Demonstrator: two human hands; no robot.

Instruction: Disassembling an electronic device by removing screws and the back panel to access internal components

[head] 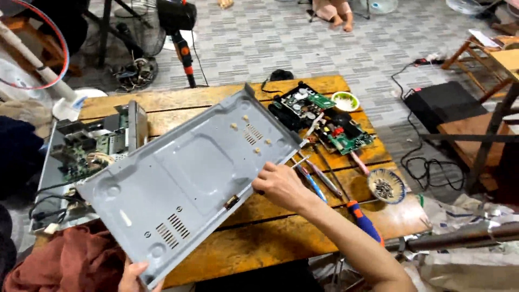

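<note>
Nearest the camera: left hand at the bottom edge, fingers curled round the lower corner of a big grey metal chassis cover, propping it up at a tilt over the wooden table. Only the fingertips in shot, so hard to say how tight the grip is. Rust-red cloth bunched just beside that hand.

Right hand up against the cover's right edge, fingers closed on a thin screwdriver with its tip poking out up and to the right, close to the cover's top corner. Vent slots and a few small pegs showing on the cover's face.

Just past the right hand, lying on the table: a couple more slim screwdrivers, plus a fatter one with a blue and orange handle. Small patterned bowl of screws to the right of those.

Left side of the table: opened grey device with circuit boards and wires exposed, partly hidden behind the cover.

Further back: green circuit boards on a black tray, small green-rimmed dish near them.

Beyond the table: black fan stand with orange bits on the tiled floor, black box with cables off to the right.
</note>
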